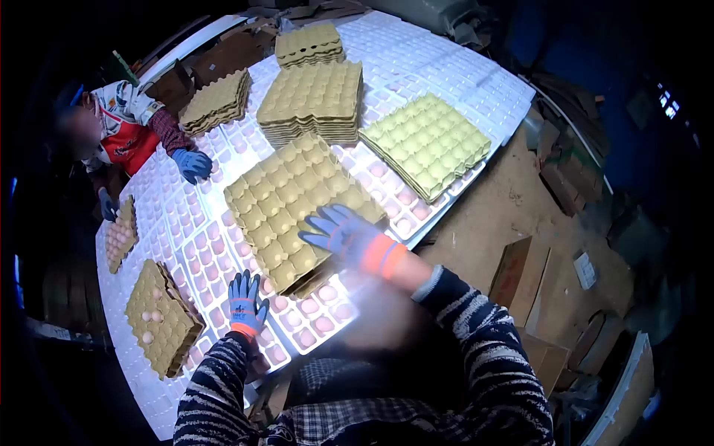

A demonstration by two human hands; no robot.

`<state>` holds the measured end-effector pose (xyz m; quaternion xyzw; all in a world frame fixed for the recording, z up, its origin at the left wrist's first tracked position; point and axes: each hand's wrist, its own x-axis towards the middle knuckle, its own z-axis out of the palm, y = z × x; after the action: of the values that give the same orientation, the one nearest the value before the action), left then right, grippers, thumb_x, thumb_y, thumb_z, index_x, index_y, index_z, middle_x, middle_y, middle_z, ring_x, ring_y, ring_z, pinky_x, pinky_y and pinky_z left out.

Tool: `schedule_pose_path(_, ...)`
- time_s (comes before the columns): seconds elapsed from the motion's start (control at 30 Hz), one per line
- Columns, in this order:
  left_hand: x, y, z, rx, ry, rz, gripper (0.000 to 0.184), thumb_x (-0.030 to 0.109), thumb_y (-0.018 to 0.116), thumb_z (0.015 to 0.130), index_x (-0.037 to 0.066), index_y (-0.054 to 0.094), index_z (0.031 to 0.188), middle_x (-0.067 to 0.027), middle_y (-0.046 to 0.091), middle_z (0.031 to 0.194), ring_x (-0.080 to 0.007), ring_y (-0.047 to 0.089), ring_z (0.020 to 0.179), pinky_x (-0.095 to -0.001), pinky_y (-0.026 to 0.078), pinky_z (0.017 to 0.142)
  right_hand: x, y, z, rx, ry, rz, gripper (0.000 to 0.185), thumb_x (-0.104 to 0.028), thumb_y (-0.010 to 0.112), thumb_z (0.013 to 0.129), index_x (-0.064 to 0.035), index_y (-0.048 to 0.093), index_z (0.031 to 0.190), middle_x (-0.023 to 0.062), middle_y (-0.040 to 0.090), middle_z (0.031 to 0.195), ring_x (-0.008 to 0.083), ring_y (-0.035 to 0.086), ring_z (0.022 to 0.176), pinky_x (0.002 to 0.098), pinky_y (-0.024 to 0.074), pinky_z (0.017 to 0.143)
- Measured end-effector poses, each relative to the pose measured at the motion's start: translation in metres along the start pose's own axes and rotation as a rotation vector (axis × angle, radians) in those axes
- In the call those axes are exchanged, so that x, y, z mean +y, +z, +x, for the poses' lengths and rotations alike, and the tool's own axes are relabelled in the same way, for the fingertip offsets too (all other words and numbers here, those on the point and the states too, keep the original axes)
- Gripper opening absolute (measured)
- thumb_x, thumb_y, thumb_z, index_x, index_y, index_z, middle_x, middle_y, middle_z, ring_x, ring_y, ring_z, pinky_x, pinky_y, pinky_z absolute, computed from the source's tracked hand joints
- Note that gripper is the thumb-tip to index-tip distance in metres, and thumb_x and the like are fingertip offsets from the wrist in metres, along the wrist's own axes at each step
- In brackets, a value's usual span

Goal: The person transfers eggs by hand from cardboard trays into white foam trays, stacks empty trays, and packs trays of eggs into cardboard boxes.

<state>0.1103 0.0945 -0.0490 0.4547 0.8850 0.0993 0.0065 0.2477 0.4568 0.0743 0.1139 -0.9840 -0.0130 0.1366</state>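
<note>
My left hand (247, 303), in a blue and orange glove, lies with its fingers stretched over eggs in the white plastic trays near the table's front edge. Its fingers are apart. My right hand (346, 236), in a matching glove, rests flat with spread fingers on the near right part of a brownish pulp egg tray stack (297, 186). Pale pink eggs (323, 324) sit in white cells just in front of that stack. How firmly the right palm presses, if at all, I cannot tell.
Farther back stand a taller tray stack (312, 93), a yellow-green stack (428, 141) and smaller stacks. At left, a pulp tray (152, 320) holds several eggs. A co-worker in a red apron (126, 141) reaches over the table. Cardboard boxes (520, 279) lie on the floor at right.
</note>
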Motion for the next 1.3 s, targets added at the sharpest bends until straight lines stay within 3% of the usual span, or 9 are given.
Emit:
schedule_pose_path(0.23, -0.002, -0.005, -0.004, 0.033, -0.024, -0.065, 0.075, 0.03, 0.068, 0.083, 0.011, 0.043, 0.151, -0.024, 0.035, 0.157, -0.0468, 0.03, 0.144, -0.0568, 0.019, 0.121, 0.015, -0.079, 0.016, -0.088, -0.105, 0.16, 0.058, -0.019, 0.065, 0.085, -0.028, 0.058, 0.141, 0.0138, 0.057, 0.134, 0.0352, 0.05, 0.13, 0.0436, 0.0431, 0.108)
schedule_pose_path(0.57, -0.009, -0.007, -0.004, 0.077, -0.038, -0.111, 0.073, 0.037, 0.07, 0.084, 0.013, 0.046, 0.149, -0.0199, 0.037, 0.156, -0.0438, 0.034, 0.143, -0.0578, 0.022, 0.12, 0.195, -0.005, 0.016, 0.065, 0.991, -0.202, 0.061, -0.035, 0.077, 0.081, -0.0285, 0.061, 0.14, 0.0152, 0.06, 0.128, 0.0342, 0.056, 0.117, 0.0452, 0.0462, 0.102)
schedule_pose_path(0.67, -0.016, 0.001, -0.004, 0.083, -0.039, -0.166, 0.071, 0.037, 0.07, 0.085, 0.013, 0.047, 0.149, -0.0192, 0.034, 0.159, -0.0441, 0.031, 0.144, -0.0582, 0.022, 0.12, 0.204, 0.048, 0.012, -0.029, 1.0, -0.093, 0.058, -0.035, 0.077, 0.082, -0.0248, 0.062, 0.137, 0.0159, 0.058, 0.133, 0.0341, 0.054, 0.123, 0.0454, 0.0456, 0.104)
schedule_pose_path(0.77, -0.022, -0.001, 0.007, 0.095, -0.228, -0.433, 0.069, 0.031, 0.075, 0.083, 0.008, 0.052, 0.144, -0.0214, 0.053, 0.143, -0.041, 0.047, 0.133, -0.0496, 0.036, 0.114, 0.111, 0.017, 0.039, 0.349, 0.509, 0.148, 0.056, -0.031, 0.075, 0.084, -0.021, 0.061, 0.137, 0.013, 0.058, 0.136, 0.0334, 0.055, 0.124, 0.0442, 0.0459, 0.104)
schedule_pose_path(0.83, 0.011, -0.046, 0.026, 0.341, -0.204, -0.565, 0.07, 0.019, 0.08, 0.078, 0.003, 0.054, 0.14, -0.0193, 0.062, 0.127, -0.0378, 0.058, 0.116, -0.0462, 0.047, 0.101, 0.018, -0.021, 0.058, -0.076, 0.401, 0.879, 0.053, -0.025, 0.074, 0.085, -0.0186, 0.061, 0.135, 0.0111, 0.06, 0.133, 0.032, 0.059, 0.118, 0.0423, 0.049, 0.1)
schedule_pose_path(0.9, 0.047, -0.076, 0.045, 0.35, -0.023, -0.528, 0.071, 0.024, 0.084, 0.072, 0.005, 0.058, 0.135, -0.0151, 0.064, 0.12, -0.037, 0.059, 0.108, -0.0455, 0.046, 0.095, -0.038, -0.011, 0.06, -0.107, -0.023, 0.479, 0.046, -0.024, 0.074, 0.085, -0.0197, 0.064, 0.129, 0.0075, 0.063, 0.125, 0.0289, 0.063, 0.109, 0.0409, 0.0529, 0.093)
schedule_pose_path(1.1, 0.071, -0.047, 0.066, 0.217, -0.061, -0.304, 0.045, 0.02, 0.084, 0.064, 0.012, 0.062, 0.103, -0.0118, 0.058, 0.1, -0.0339, 0.057, 0.095, -0.0456, 0.046, 0.083, -0.061, 0.019, 0.062, -0.185, 0.046, 0.407, 0.036, -0.029, 0.072, 0.085, -0.021, 0.066, 0.119, 0.0033, 0.064, 0.117, 0.0257, 0.064, 0.106, 0.0396, 0.0548, 0.087)
schedule_pose_path(1.23, 0.046, -0.027, 0.054, 0.446, -0.359, -1.007, 0.045, 0.003, 0.073, 0.069, 0.008, 0.06, 0.112, -0.0093, 0.054, 0.102, -0.0251, 0.057, 0.094, -0.0347, 0.049, 0.089, -0.025, 0.019, 0.06, 0.037, 0.494, 1.457, 0.047, -0.012, 0.079, 0.079, -0.0099, 0.064, 0.124, 0.0107, 0.062, 0.117, 0.0247, 0.064, 0.105, 0.0353, 0.0544, 0.089)
schedule_pose_path(1.3, 0.037, -0.049, 0.062, 0.378, -0.35, -0.906, 0.052, 0.004, 0.071, 0.072, 0.009, 0.06, 0.123, -0.0111, 0.053, 0.108, -0.0268, 0.057, 0.097, -0.0365, 0.05, 0.092, -0.011, 0.013, 0.085, 0.051, 0.148, 1.094, 0.05, -0.012, 0.075, 0.08, -0.008, 0.06, 0.128, 0.0112, 0.062, 0.115, 0.0262, 0.064, 0.105, 0.0383, 0.052, 0.093)
